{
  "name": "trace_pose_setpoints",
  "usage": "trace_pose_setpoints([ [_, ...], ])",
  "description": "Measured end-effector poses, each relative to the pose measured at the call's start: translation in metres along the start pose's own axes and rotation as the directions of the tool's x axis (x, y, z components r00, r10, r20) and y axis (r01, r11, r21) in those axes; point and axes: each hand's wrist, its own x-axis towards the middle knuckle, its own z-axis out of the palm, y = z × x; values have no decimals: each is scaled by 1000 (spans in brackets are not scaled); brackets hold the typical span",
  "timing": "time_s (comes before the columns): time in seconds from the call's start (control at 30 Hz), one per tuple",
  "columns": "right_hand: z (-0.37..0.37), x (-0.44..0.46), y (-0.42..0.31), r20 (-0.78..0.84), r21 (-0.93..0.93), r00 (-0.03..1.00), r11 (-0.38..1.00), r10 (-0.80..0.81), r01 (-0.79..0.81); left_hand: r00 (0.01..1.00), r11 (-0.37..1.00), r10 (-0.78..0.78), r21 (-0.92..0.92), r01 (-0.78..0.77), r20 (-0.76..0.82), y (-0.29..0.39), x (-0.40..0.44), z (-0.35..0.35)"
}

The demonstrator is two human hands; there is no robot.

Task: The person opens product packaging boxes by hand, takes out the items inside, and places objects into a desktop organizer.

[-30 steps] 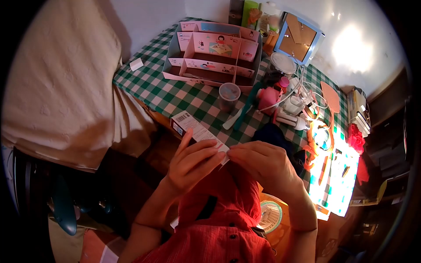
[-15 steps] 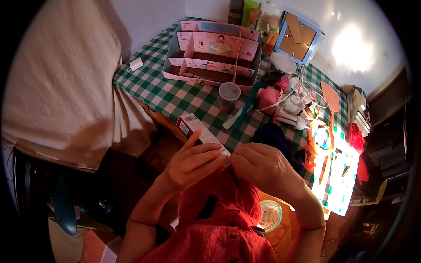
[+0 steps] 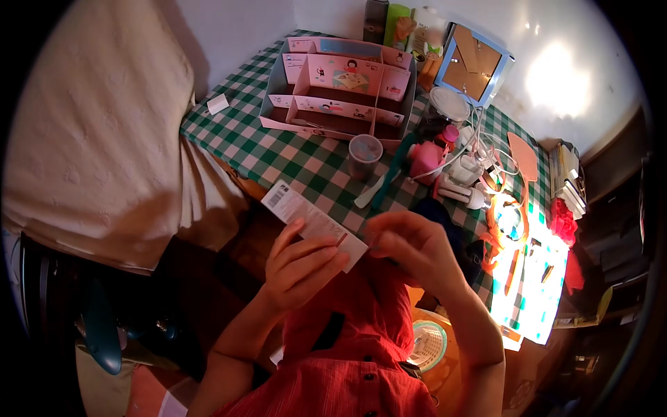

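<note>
A long white printed box (image 3: 306, 214) with a barcode at its far left end is held at a slant above the table's front edge. My left hand (image 3: 303, 264) is closed on it from below and in front, fingers across its face. Just beyond the box's right end is my right hand (image 3: 410, 243), its fingers curled near the box's corner. Whether these fingers touch the box or pinch something small cannot be made out.
A pink divided organizer (image 3: 340, 83) stands at the back of the checkered table (image 3: 243, 149). Before it is a clear cup (image 3: 365, 156). To the right lie a pink bottle (image 3: 425, 160), cables and an orange fly swatter (image 3: 522, 156). A basket (image 3: 429, 345) sits below.
The box has turned so that its broad white face shows, and its far end has moved left. My right hand has lifted slightly off the box's right end, its fingers looser.
</note>
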Motion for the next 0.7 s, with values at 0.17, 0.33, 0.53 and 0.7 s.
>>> trace_pose_setpoints([
  [0.17, 19, -2, 5, 35, 223, 999, 975, -24, 15, 996, 995, 58, 79, -52, -74, -1, -2, 8],
  [0.33, 23, 4, 13, -53, 164, 990, 977, -130, 137, 989, 989, 134, 50, -136, 57, -10, 3, 15],
  [0.53, 13, 5, 5, -8, -642, 756, 583, -654, 498, 928, 960, -274, 13, 280, 253, -11, 44, -10],
  [0.7, 5, 6, 7, 43, -628, 770, 582, -636, 516, 853, 963, -225, -26, 269, 471, -27, 38, -11],
])
